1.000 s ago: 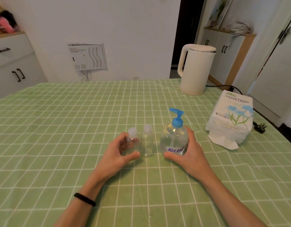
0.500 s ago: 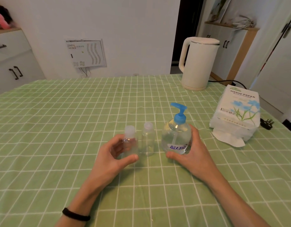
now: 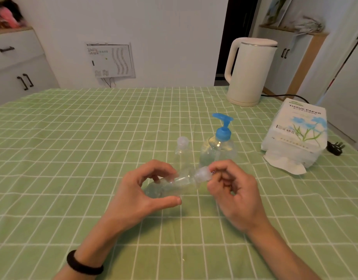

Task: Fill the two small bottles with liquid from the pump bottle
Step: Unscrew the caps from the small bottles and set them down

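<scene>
My left hand (image 3: 139, 197) grips a small clear bottle (image 3: 174, 183), lifted off the table and tilted with its neck pointing right. My right hand (image 3: 236, 195) pinches that bottle's translucent cap (image 3: 202, 174) with its fingertips. The second small clear bottle (image 3: 182, 152) stands upright and capped just behind the hands. To its right stands the clear pump bottle (image 3: 218, 150) with a blue pump head, partly filled with clear liquid; no hand touches it.
A green checked cloth covers the table (image 3: 73, 158). A white kettle (image 3: 250, 71) stands at the far right with its cord trailing right. A tissue paper pack (image 3: 297, 132) lies at the right edge, a black plug (image 3: 335, 147) beside it.
My left hand has lifted the small bottle and tilted it sideways. My right hand has let go of the pump bottle and moved onto the small bottle's cap.
</scene>
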Tool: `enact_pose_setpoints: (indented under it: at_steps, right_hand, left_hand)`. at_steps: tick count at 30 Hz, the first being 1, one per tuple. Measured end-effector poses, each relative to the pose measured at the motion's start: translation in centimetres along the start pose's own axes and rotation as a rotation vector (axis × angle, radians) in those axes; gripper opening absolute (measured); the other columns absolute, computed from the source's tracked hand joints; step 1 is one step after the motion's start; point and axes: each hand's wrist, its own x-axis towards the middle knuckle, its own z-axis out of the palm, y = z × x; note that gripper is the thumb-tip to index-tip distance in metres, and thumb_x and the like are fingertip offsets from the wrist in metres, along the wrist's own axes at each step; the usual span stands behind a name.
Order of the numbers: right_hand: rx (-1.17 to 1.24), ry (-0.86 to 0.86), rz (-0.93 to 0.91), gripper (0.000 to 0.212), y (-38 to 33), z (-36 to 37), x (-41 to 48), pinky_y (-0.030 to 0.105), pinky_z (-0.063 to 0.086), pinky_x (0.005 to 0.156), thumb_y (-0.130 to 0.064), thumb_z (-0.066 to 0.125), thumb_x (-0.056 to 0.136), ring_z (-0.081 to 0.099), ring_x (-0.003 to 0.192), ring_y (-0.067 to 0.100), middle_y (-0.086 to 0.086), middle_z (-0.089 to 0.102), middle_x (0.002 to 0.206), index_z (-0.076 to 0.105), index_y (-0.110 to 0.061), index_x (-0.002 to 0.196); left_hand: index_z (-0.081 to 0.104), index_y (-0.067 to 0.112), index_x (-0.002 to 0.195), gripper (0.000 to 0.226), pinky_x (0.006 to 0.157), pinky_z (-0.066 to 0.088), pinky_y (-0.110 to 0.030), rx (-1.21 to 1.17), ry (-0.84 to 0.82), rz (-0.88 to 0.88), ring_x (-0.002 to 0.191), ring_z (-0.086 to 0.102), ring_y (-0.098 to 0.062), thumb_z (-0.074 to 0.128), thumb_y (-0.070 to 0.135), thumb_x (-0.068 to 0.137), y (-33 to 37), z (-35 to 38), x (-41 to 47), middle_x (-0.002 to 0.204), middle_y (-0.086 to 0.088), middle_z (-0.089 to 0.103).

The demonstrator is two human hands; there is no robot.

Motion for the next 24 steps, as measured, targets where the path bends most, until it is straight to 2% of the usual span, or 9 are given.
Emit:
enact_pose_setpoints:
  at_steps: [3, 6, 8, 11, 13, 16, 19, 22, 24]
  right_hand:
    - [0.012, -0.016, 0.008, 0.033, 0.0, -0.2, -0.1, 0.033, 0.038, 0.048, -0.053, 0.072, 0.086, 0.045, 0.053, 0.023, 0.008, 0.056, 0.065, 0.069, -0.021, 0.092]
    - [0.01, -0.023, 0.026, 0.023, 0.0, -0.4, 0.0, 0.021, 0.037, 0.051, -0.044, 0.074, 0.087, 0.043, 0.053, 0.008, 0.007, 0.053, 0.06, 0.068, -0.022, 0.084]
    - [-0.011, -0.038, 0.043, 0.018, 0.1, -0.4, 0.1, 0.018, 0.037, 0.052, -0.038, 0.073, 0.087, 0.043, 0.053, 0.005, 0.002, 0.053, 0.059, 0.068, -0.022, 0.082]
    - [-0.011, -0.073, 0.056, 0.011, -0.1, -0.2, 0.2, 0.024, 0.044, 0.056, -0.036, 0.071, 0.09, 0.052, 0.059, 0.013, -0.001, 0.061, 0.069, 0.068, -0.025, 0.09]
    - [-0.028, -0.114, 0.043, 0.007, -0.2, -0.3, 0.3, 0.03, 0.049, 0.061, -0.03, 0.07, 0.093, 0.06, 0.071, 0.014, -0.005, 0.065, 0.081, 0.067, -0.028, 0.099]
    - [-0.036, -0.152, 0.04, 0.025, -0.3, -0.5, 0.3, 0.035, 0.052, 0.063, -0.025, 0.069, 0.094, 0.065, 0.089, 0.02, -0.005, 0.066, 0.101, 0.063, -0.031, 0.117]
    - [-0.024, -0.104, 0.103, 0.034, -0.3, -0.7, 0.4, 0.032, 0.049, 0.056, -0.036, 0.072, 0.09, 0.064, 0.08, 0.014, -0.008, 0.066, 0.102, 0.061, -0.035, 0.122]
    - [-0.07, -0.148, 0.121, 0.042, 0.0, -1.1, 0.5, 0.038, 0.048, 0.053, -0.014, 0.074, 0.087, 0.064, 0.077, 0.016, -0.008, 0.067, 0.108, 0.061, -0.034, 0.121]
    - [-0.065, -0.168, 0.116, 0.048, 0.0, -1.4, 0.4, 0.04, 0.046, 0.05, -0.016, 0.076, 0.084, 0.064, 0.075, 0.018, -0.007, 0.066, 0.115, 0.06, -0.035, 0.125]
  left_hand:
    - [0.074, 0.03, 0.109, 0.048, 0.083, 0.054, -0.027, 0.056, -0.028, -0.003, 0.099, 0.071, -0.018, 0.092, 0.038, 0.065, 0.2, 0.0, -0.1, 0.105, 0.009, 0.077]
    - [0.076, 0.034, 0.11, 0.048, 0.081, 0.056, -0.022, 0.074, -0.047, -0.036, 0.095, 0.072, -0.012, 0.091, 0.042, 0.065, 0.2, 0.0, -0.1, 0.102, 0.014, 0.078]
    - [0.078, 0.033, 0.109, 0.047, 0.08, 0.058, -0.024, 0.073, -0.06, -0.062, 0.092, 0.073, -0.012, 0.092, 0.042, 0.065, 0.0, -0.2, -0.2, 0.1, 0.014, 0.079]
    - [0.079, 0.036, 0.109, 0.044, 0.083, 0.06, -0.025, 0.055, -0.081, -0.11, 0.092, 0.076, -0.013, 0.09, 0.04, 0.067, -0.1, -0.4, -0.2, 0.1, 0.014, 0.08]
    - [0.078, 0.04, 0.109, 0.043, 0.084, 0.06, -0.024, 0.039, -0.082, -0.126, 0.093, 0.076, -0.012, 0.089, 0.04, 0.068, -0.1, -0.4, -0.2, 0.1, 0.014, 0.081]
    - [0.078, 0.042, 0.108, 0.041, 0.086, 0.06, -0.029, 0.031, -0.068, -0.141, 0.093, 0.077, -0.014, 0.089, 0.04, 0.068, -0.2, -0.5, -0.1, 0.1, 0.013, 0.081]
    - [0.078, 0.042, 0.109, 0.042, 0.086, 0.06, -0.03, 0.038, -0.094, -0.148, 0.095, 0.077, -0.014, 0.088, 0.041, 0.069, -0.2, -0.4, -0.1, 0.101, 0.014, 0.081]
    - [0.079, 0.039, 0.108, 0.04, 0.087, 0.06, -0.026, -0.003, -0.08, -0.158, 0.095, 0.077, -0.014, 0.089, 0.037, 0.07, -0.3, -0.5, 0.0, 0.101, 0.011, 0.081]
    - [0.08, 0.037, 0.107, 0.039, 0.087, 0.06, -0.025, -0.043, -0.055, -0.158, 0.095, 0.077, -0.016, 0.089, 0.033, 0.07, -0.4, -0.7, 0.0, 0.101, 0.008, 0.081]
